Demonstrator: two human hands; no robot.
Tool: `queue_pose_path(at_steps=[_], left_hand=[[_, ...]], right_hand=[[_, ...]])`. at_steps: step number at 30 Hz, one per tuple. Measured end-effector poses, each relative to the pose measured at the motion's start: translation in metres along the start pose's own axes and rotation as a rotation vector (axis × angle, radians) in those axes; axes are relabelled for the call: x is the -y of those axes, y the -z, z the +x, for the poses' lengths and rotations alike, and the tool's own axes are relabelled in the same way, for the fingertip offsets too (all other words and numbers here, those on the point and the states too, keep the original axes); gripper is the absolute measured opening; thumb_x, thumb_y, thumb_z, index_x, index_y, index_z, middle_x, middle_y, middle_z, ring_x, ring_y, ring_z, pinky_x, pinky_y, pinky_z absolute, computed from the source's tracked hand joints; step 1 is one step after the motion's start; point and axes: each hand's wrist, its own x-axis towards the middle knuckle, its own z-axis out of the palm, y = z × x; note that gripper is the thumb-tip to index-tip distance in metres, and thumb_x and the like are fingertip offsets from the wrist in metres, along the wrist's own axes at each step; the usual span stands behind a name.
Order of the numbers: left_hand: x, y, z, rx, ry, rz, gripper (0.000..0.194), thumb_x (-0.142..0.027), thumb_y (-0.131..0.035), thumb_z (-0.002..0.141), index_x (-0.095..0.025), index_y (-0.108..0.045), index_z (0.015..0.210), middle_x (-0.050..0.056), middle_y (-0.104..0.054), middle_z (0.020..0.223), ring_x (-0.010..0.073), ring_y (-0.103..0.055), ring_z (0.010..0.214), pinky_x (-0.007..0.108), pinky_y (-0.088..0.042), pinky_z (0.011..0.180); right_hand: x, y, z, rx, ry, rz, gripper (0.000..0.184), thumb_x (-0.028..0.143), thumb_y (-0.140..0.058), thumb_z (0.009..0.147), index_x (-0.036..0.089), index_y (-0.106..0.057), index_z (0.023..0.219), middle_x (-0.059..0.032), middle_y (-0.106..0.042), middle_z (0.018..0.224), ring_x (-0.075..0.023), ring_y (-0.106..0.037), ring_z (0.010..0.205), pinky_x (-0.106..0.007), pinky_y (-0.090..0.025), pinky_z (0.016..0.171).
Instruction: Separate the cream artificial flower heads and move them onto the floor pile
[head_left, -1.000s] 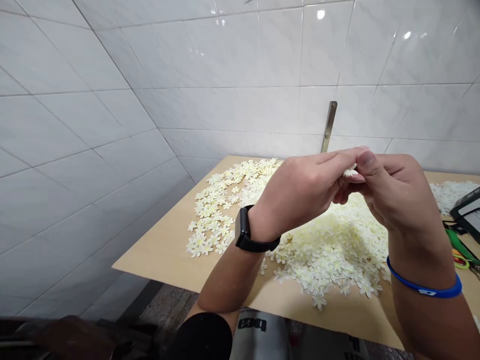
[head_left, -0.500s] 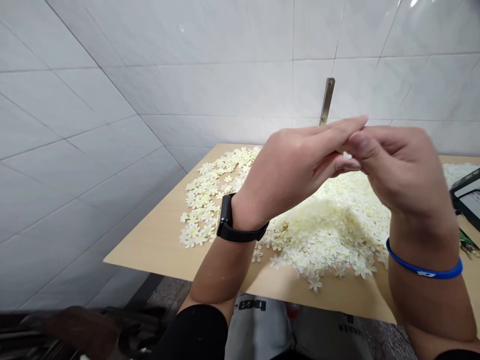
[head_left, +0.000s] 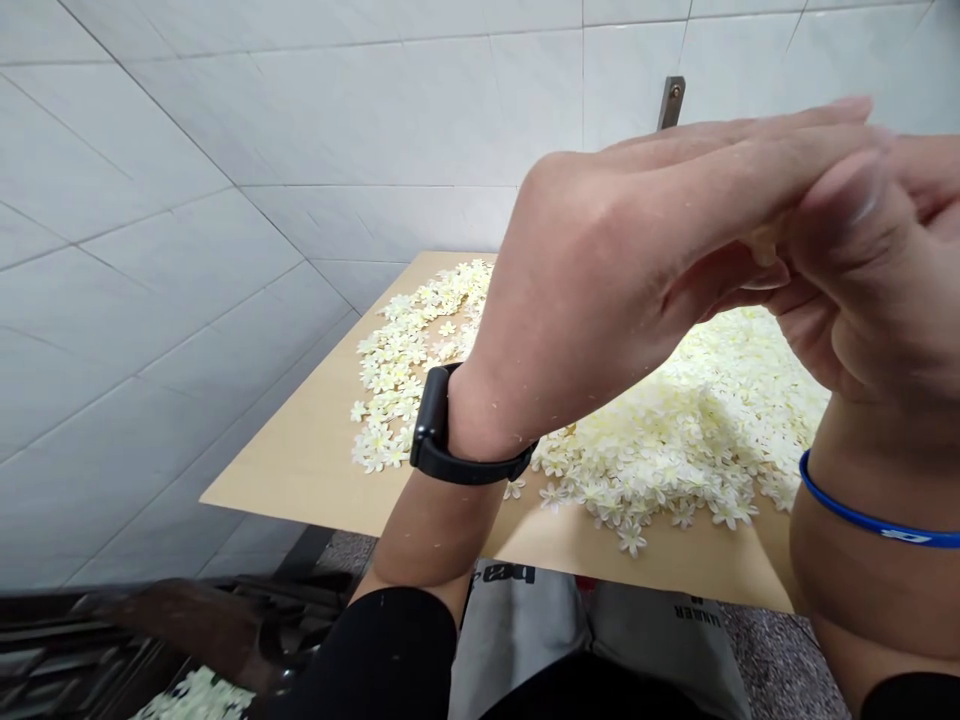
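Left hand (head_left: 600, 270) and right hand (head_left: 877, 270) meet close to camera, fingertips pressed together; can't tell what they pinch. White flower pile (head_left: 675, 430) covers the wooden table (head_left: 300, 470) below.

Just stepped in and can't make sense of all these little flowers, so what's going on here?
A person sits at a wooden table against a tiled wall, with a big heap of small cream fabric flowers spread over it. Both hands are raised close to the camera: the left hand, with a black smartwatch on its wrist, and the right hand, with a blue wristband, meet at the fingertips. They seem to pinch something small, but it is hidden between the fingers.
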Motion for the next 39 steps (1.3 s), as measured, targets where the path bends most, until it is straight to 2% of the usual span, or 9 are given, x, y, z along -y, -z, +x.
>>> queue_pose_path(at_steps=[5, 9, 12, 17, 21, 23, 27, 34, 39], left_hand=[[0.007, -0.003, -0.006, -0.02, 0.028, 0.136, 0.052, -0.04, -0.02, 0.106, -0.038, -0.063, 0.135, -0.008, -0.066, 0.135, 0.0296, -0.049, 0.141, 0.042, -0.059, 0.097], [0.011, -0.008, -0.006, -0.012, 0.044, 0.129, 0.05, -0.037, -0.023, 0.106, -0.036, -0.057, 0.142, -0.009, -0.057, 0.147, 0.0278, -0.044, 0.145, 0.036, -0.059, 0.097], [0.01, -0.011, -0.003, -0.001, 0.089, 0.083, 0.052, -0.031, -0.023, 0.105, -0.036, -0.05, 0.149, -0.01, -0.059, 0.143, 0.0234, -0.051, 0.141, 0.033, -0.058, 0.099], [0.021, -0.008, -0.003, -0.118, 0.049, 0.167, 0.031, -0.025, -0.05, 0.101, -0.027, -0.072, 0.122, -0.005, -0.078, 0.109, 0.0129, -0.076, 0.096, 0.035, -0.054, 0.112], [0.033, -0.002, -0.005, -0.155, -0.069, 0.198, 0.025, -0.039, -0.053, 0.102, -0.03, -0.076, 0.106, -0.002, -0.08, 0.088, 0.0154, -0.075, 0.082, 0.034, -0.065, 0.084], [0.035, -0.002, -0.005, -0.125, -0.056, 0.115, 0.03, -0.039, -0.047, 0.105, -0.028, -0.074, 0.116, 0.0, -0.08, 0.097, 0.015, -0.076, 0.086, 0.03, -0.064, 0.078], [0.04, -0.011, -0.002, -0.007, 0.039, -0.029, 0.035, -0.017, -0.05, 0.101, -0.026, -0.068, 0.13, -0.002, -0.075, 0.123, 0.0143, -0.075, 0.107, 0.025, -0.062, 0.091], [0.08, -0.042, -0.003, 0.089, 0.137, 0.087, 0.046, -0.008, -0.049, 0.097, -0.029, -0.066, 0.133, 0.001, -0.078, 0.117, 0.0132, -0.075, 0.102, 0.027, -0.06, 0.092], [0.079, -0.043, -0.003, 0.163, 0.064, 0.046, 0.05, -0.006, -0.043, 0.099, -0.027, -0.058, 0.142, 0.003, -0.064, 0.143, 0.0138, -0.063, 0.13, 0.029, -0.056, 0.106]], right_hand=[[-0.001, -0.004, 0.0, -0.006, 0.155, 0.03, 0.011, 0.046, -0.077, 0.086, 0.037, -0.079, 0.091, -0.0021, -0.079, 0.095, -0.0354, -0.073, 0.106, -0.052, -0.065, 0.086], [0.0, -0.008, 0.002, 0.022, 0.191, 0.104, 0.014, 0.029, -0.067, 0.096, 0.034, -0.08, 0.095, -0.0025, -0.077, 0.107, -0.0289, -0.073, 0.108, -0.046, -0.064, 0.092], [-0.004, -0.009, 0.006, 0.018, 0.193, 0.153, 0.014, 0.033, -0.067, 0.096, 0.031, -0.081, 0.094, -0.0038, -0.078, 0.105, -0.0291, -0.074, 0.104, -0.048, -0.064, 0.092], [-0.015, -0.006, 0.017, 0.103, 0.144, 0.212, 0.022, 0.044, -0.075, 0.089, 0.023, -0.079, 0.082, -0.0035, -0.078, 0.087, -0.0247, -0.077, 0.093, -0.044, -0.065, 0.088], [-0.017, -0.007, 0.021, 0.199, 0.049, 0.245, 0.038, 0.055, -0.065, 0.093, 0.021, -0.081, 0.085, -0.0046, -0.078, 0.084, -0.0195, -0.078, 0.081, -0.035, -0.067, 0.079], [-0.018, -0.009, 0.022, 0.13, 0.042, 0.243, 0.043, 0.062, -0.068, 0.087, 0.021, -0.081, 0.083, -0.0042, -0.077, 0.081, -0.0205, -0.078, 0.08, -0.035, -0.067, 0.076], [-0.026, -0.011, 0.029, 0.007, 0.077, 0.211, 0.04, 0.061, -0.079, 0.077, 0.021, -0.078, 0.077, -0.0037, -0.075, 0.08, -0.022, -0.076, 0.085, -0.037, -0.066, 0.076], [-0.059, -0.008, 0.055, 0.113, -0.021, 0.269, 0.043, 0.063, -0.082, 0.072, 0.021, -0.077, 0.08, -0.0052, -0.075, 0.082, -0.0217, -0.074, 0.087, -0.04, -0.065, 0.083], [-0.07, -0.009, 0.062, 0.09, -0.04, 0.341, 0.047, 0.064, -0.085, 0.068, 0.019, -0.076, 0.079, -0.0073, -0.076, 0.084, -0.0217, -0.075, 0.087, -0.041, -0.064, 0.084]])
